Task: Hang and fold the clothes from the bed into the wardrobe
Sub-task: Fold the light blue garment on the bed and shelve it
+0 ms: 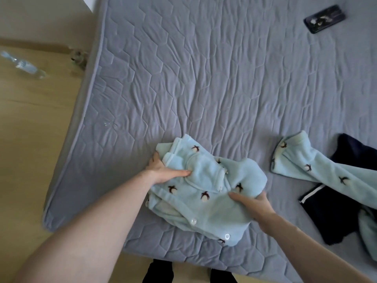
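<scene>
A dark phone (324, 19) lies flat near the far right of the grey quilted mattress (204, 78). A clear plastic bottle (23, 65) lies on the wooden floor (30, 129) at the left.

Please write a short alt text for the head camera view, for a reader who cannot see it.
Two bare hands, left hand and right hand, grip a folded light blue fleece pyjama top with a penguin print on a grey quilted bed. To the right lie matching pyjama trousers over a dark navy garment; a phone lies at the far right.
</scene>
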The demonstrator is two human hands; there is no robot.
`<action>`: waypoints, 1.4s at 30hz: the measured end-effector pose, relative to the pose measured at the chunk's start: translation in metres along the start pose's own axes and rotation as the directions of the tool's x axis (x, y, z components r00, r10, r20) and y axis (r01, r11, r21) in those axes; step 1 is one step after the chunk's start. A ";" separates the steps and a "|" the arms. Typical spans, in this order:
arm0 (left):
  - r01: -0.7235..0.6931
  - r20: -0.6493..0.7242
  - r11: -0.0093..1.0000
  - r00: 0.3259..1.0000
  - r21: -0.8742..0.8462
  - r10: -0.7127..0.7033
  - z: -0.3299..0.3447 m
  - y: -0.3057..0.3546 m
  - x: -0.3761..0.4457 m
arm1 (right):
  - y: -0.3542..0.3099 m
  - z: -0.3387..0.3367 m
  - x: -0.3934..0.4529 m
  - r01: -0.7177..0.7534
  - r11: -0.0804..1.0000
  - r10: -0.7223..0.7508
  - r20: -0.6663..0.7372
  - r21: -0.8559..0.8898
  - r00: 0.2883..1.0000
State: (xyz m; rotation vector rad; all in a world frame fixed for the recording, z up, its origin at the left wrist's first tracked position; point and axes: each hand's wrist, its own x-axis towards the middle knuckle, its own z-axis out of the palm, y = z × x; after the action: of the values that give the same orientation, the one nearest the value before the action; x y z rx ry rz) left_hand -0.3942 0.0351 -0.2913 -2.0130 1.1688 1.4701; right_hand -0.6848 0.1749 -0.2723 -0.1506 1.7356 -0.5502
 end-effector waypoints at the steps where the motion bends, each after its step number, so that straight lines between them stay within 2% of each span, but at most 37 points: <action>1: 0.005 0.019 0.999 1.000 -0.054 -0.004 0.004 -0.002 0.005 | 0.001 -0.002 0.001 0.009 1.000 -0.009 0.023 -0.023 1.000; 5: 0.021 0.070 0.987 0.998 -0.159 -0.010 0.008 -0.012 0.010 | 0.009 -0.002 0.011 -0.035 0.999 0.035 0.019 -0.007 0.999; 8: 0.052 0.200 0.967 0.980 -0.250 -0.001 0.006 -0.021 0.005 | 0.012 0.006 0.016 -0.215 0.977 0.214 0.027 0.019 0.976; 10: 0.109 0.319 0.948 0.948 -0.299 -0.008 0.004 -0.028 -0.005 | 0.011 0.008 0.015 -0.309 0.951 0.307 0.140 -0.007 0.941; 13: 0.209 0.416 0.876 0.910 -0.436 -0.010 -0.002 -0.058 -0.015 | 0.005 0.011 0.012 -0.306 0.952 0.293 0.346 -0.015 0.891; 14: 0.232 0.414 0.846 0.910 -0.479 -0.015 -0.002 -0.072 -0.016 | 0.001 0.014 0.013 -0.289 0.957 0.276 0.366 -0.021 0.889; 16: 0.264 0.398 0.812 0.916 -0.521 -0.043 0.001 -0.096 -0.018 | -0.007 0.025 0.016 -0.239 0.971 0.237 0.259 -0.026 0.936; 18: 0.264 0.303 0.798 0.947 -0.542 -0.107 0.005 -0.113 -0.017 | -0.013 0.038 0.022 -0.155 0.984 0.161 0.069 -0.085 0.985; 20: 0.241 0.100 0.806 0.970 -0.541 -0.222 0.008 -0.118 -0.016 | -0.014 0.049 0.026 -0.097 0.971 0.079 -0.089 -0.220 0.993; 21: 0.218 -0.040 0.839 0.961 -0.498 -0.274 0.008 -0.115 -0.018 | -0.014 0.054 0.026 -0.061 0.957 0.024 -0.132 -0.284 0.991; 22: 0.122 -0.200 0.898 0.954 -0.424 -0.224 0.007 -0.110 -0.019 | -0.013 0.059 0.024 -0.025 0.942 -0.025 -0.144 -0.335 0.989; 23: -0.060 -0.388 0.960 0.920 -0.273 -0.053 0.006 -0.105 -0.020 | -0.011 0.064 0.020 0.006 0.929 -0.060 -0.136 -0.369 0.989; 24: -0.264 -0.501 0.961 0.845 -0.085 0.188 0.006 -0.099 -0.019 | -0.009 0.069 0.015 0.031 0.921 -0.083 -0.119 -0.388 0.989; 25: -0.408 -0.488 0.911 0.784 0.061 0.384 0.006 -0.091 -0.020 | -0.006 0.072 0.011 0.042 0.917 -0.091 -0.106 -0.396 0.990; 26: -0.472 -0.400 0.876 0.787 0.100 0.470 0.007 -0.083 -0.021 | -0.004 0.074 0.008 0.051 0.918 -0.095 -0.094 -0.393 0.991; 27: -0.464 -0.304 0.883 0.833 0.073 0.463 0.009 -0.077 -0.022 | -0.001 0.073 0.006 0.050 0.924 -0.089 -0.086 -0.379 0.992; 29: -0.340 -0.210 0.939 0.923 -0.048 0.323 0.014 -0.074 -0.019 | 0.004 0.068 0.003 0.018 0.937 -0.042 -0.062 -0.348 0.997; 31: -0.205 -0.218 0.961 0.962 -0.187 0.163 0.018 -0.077 -0.015 | 0.009 0.062 0.002 -0.040 0.943 0.035 -0.023 -0.331 0.999; 34: -0.049 -0.172 0.923 0.985 -0.381 -0.019 0.023 -0.086 -0.009 | 0.013 0.056 -0.002 -0.093 0.945 0.106 0.025 -0.313 0.994; 36: -0.029 -0.094 0.855 0.995 -0.517 -0.023 0.029 -0.098 -0.006 | 0.016 0.054 -0.001 -0.078 0.955 0.092 0.036 -0.286 0.995; 38: -0.037 -0.017 0.794 0.999 -0.607 0.034 0.031 -0.109 -0.006 | 0.023 0.054 0.002 -0.045 0.969 0.056 0.039 -0.245 0.998; 42: 0.041 0.168 0.737 0.981 -0.674 0.099 0.028 -0.119 -0.015 | 0.034 0.059 -0.002 -0.092 0.983 0.106 0.080 -0.158 0.991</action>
State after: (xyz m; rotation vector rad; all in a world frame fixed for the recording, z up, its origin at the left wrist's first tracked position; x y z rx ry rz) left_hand -0.3172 0.1300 -0.3071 -2.1985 0.6126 2.2984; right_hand -0.6221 0.1890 -0.2930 -0.1942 1.6888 -0.3316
